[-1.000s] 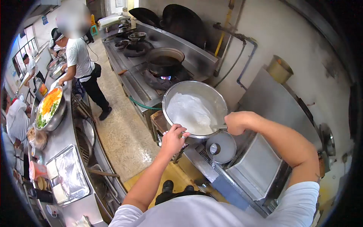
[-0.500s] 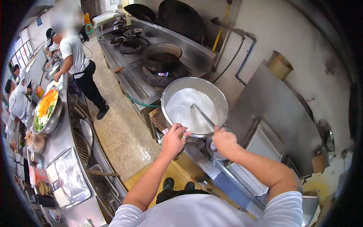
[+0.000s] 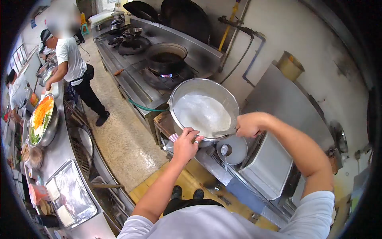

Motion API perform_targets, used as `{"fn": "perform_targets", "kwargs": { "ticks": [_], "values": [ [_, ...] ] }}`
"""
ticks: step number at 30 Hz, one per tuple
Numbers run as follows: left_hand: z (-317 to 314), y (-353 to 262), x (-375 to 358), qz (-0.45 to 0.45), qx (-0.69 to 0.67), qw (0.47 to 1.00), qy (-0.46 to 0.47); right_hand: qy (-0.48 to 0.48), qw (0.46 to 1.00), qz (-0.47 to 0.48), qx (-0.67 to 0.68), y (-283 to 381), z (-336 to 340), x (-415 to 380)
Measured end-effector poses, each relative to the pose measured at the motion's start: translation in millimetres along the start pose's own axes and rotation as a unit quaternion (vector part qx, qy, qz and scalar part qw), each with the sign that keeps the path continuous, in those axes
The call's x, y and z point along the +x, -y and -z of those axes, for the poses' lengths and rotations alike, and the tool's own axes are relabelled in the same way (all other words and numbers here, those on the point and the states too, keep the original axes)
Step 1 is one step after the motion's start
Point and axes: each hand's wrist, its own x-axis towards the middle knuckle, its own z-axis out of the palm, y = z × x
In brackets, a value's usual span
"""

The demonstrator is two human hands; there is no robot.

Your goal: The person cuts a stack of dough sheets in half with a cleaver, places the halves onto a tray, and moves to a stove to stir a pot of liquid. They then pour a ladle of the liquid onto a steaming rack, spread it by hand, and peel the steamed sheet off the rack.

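Note:
A large metal bowl holds a white, liquid-looking mixture. My left hand, with a ring on one finger, is closed on the bowl's near rim. My right hand is wrapped round a metal utensil at the bowl's right near rim. The utensil's working end is hidden, so its kind does not show. Just below the right hand, a small metal ladle rests in a white basin.
Beyond the bowl, a wok sits over a lit burner on the steel range. A white tray lies at right. On the left counter stand a bowl of cut vegetables and a metal tray. A co-worker stands at that counter.
My right hand has moved right and up from over the near rim, drawing the utensil from the middle of the mixture to the right edge. My left hand stays on the rim.

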Motion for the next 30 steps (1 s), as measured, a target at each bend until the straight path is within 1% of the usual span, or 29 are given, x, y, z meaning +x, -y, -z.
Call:
{"fn": "perform_targets", "kwargs": {
  "ticks": [1, 4, 6, 7, 10, 11, 14, 15, 17, 18, 20, 22, 25, 26, 27, 30],
  "values": [
    [-1.3, 0.9, -0.6, 0.007, -0.006, 1.000, 0.003, -0.003, 0.999, 0.041, -0.006, 1.8, -11.0, 5.8],
    [-1.9, 2.2, -1.0, -0.010, 0.003, 1.000, -0.006, -0.193, 0.979, 0.017, -0.068, 15.5, -78.4, 44.0],
    [0.4, 1.3, -1.1, -0.008, 0.005, 1.000, 0.005, -0.300, 0.945, 0.040, -0.122, 26.0, -110.1, 48.2],
    [2.1, 0.8, -1.0, -0.008, 0.008, 1.000, 0.010, -0.313, 0.937, -0.005, -0.155, 30.1, -121.6, 54.9],
    [4.9, -2.1, -1.2, -0.020, 0.043, 0.999, 0.010, -0.339, 0.925, -0.045, -0.163, 10.5, -136.1, 60.8],
    [4.7, -2.8, -0.8, -0.014, 0.038, 0.999, 0.015, -0.334, 0.926, -0.041, -0.171, -1.4, -131.4, 56.4],
    [4.6, -3.7, -1.5, 0.004, 0.030, 0.999, 0.019, -0.245, 0.946, 0.015, -0.212, -12.3, -90.3, 21.1],
    [5.1, -4.8, -1.6, 0.005, 0.033, 0.999, 0.019, -0.236, 0.953, 0.027, -0.186, -20.4, -79.5, 21.6],
    [3.7, -6.1, -1.0, 0.007, 0.038, 0.999, 0.018, -0.084, 0.979, -0.008, -0.186, 2.8, -31.1, -1.6],
    [1.9, -5.5, -1.0, 0.008, 0.040, 0.999, 0.017, -0.007, 0.982, -0.026, -0.185, 9.2, -12.9, -10.8],
    [0.5, -6.2, -2.2, 0.015, 0.044, 0.999, 0.015, 0.007, 0.996, -0.008, -0.093, -9.0, -10.8, 13.8],
    [-0.5, -8.4, -2.1, 0.025, 0.047, 0.998, 0.015, 0.018, 1.000, 0.012, -0.001, -14.4, -9.0, 19.7],
    [0.0, -12.3, -2.8, 0.016, 0.056, 0.998, 0.015, -0.017, 0.991, 0.047, 0.124, -24.2, -35.4, 33.0],
    [-0.1, -13.3, -3.2, 0.023, 0.054, 0.998, 0.017, -0.029, 0.983, 0.063, 0.170, -24.9, -45.6, 34.0],
    [-0.9, -14.5, -3.3, 0.029, 0.053, 0.998, 0.018, -0.044, 0.965, 0.052, 0.253, -25.4, -56.3, 33.9],
    [-3.8, -14.2, -5.1, 0.033, 0.062, 0.997, 0.015, -0.080, 0.909, 0.088, 0.399, -39.7, -90.5, 51.1]
  ]
}}
